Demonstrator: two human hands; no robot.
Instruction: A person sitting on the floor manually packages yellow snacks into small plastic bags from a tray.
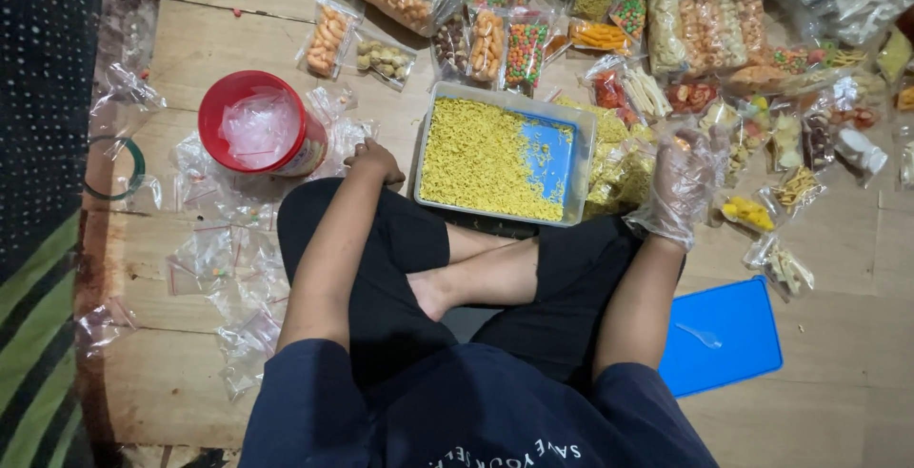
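Your gloved right hand (678, 182) is hovering, fingers loosely spread and holding nothing, just right of the tray (583, 168) of yellow snack (476, 159). The tray is lying far-near before your knees. Your bare left hand (374, 160) is resting curled at its left edge; I cannot tell if it is pinching 1 bag. The glove is blurring the fingertips.

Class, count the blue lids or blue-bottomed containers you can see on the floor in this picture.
2: a blue-bottomed tray of yellow snack before the crossed legs, and a flat blue lid by the right knee. Others may hide under bags.
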